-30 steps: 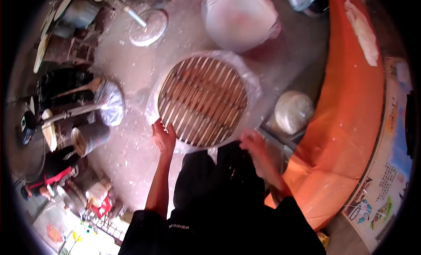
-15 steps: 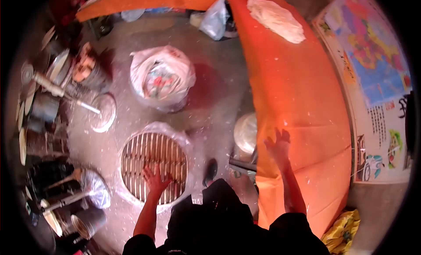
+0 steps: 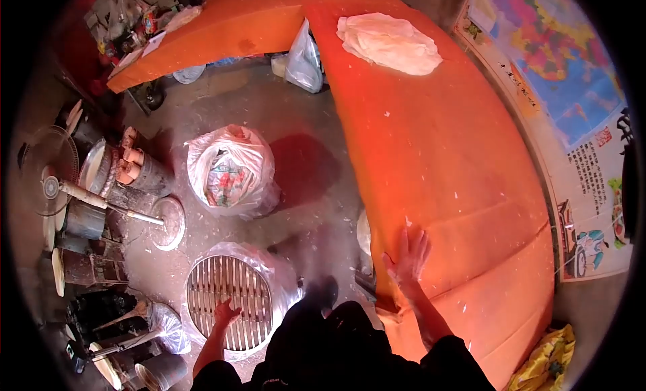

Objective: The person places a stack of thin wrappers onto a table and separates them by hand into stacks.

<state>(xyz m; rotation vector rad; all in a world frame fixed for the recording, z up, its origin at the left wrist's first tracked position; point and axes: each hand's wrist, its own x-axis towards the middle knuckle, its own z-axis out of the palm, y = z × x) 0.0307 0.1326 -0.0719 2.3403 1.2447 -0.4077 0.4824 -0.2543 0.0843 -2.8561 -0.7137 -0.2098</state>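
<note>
My left hand is over the round slatted wooden rack, which sits on a plastic-wrapped drum. Its fingers are apart and hold nothing; whether they touch the slats I cannot tell. At the near part of the long table with an orange cover, my right hand is spread open and holds nothing. It lies on or just above the cover, close to the table's left edge. Farther up the same table rests a pile of thin, pale, round sheets.
A plastic-lined container with a printed sack inside stands on the floor. To the left are a standing fan, a metal bucket and stools. A clear bag hangs by the table corner. A map poster lines the right side.
The view has tilted up, showing more of the far table. My right hand has come down toward the orange cover with fingers spread. My left hand remains over the rack.
</note>
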